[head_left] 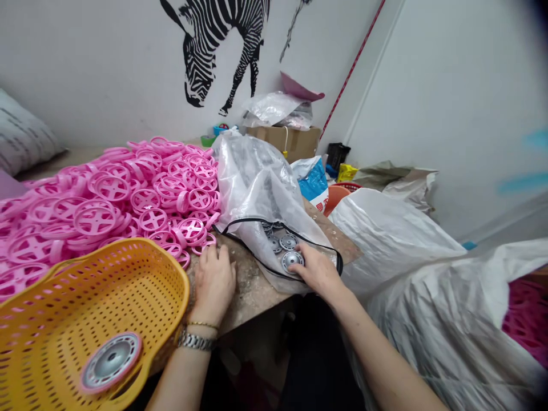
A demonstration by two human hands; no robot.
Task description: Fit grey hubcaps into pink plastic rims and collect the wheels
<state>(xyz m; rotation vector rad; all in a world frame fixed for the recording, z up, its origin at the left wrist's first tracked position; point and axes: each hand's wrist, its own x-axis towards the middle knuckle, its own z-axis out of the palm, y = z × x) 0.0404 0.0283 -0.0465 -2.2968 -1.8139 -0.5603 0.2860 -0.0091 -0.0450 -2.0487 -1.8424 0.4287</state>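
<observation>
My right hand is at the mouth of a translucent zip bag, thumb and fingers closed on a silver wheel disc. Several more grey discs lie inside the bag opening. My left hand rests palm down on the table at the edge of a heap of pink spoked wheel rings. Its fingertips touch or nearly touch a pink ring, and the thumb stands apart. In the yellow perforated basket lies a silver disc set in a pink ring.
A worn tabletop ends just before my body. Behind the bag stands a cardboard box with plastic wrap on top. Large white sacks crowd the right side, one holding dark pink parts. A stuffed sack sits far left.
</observation>
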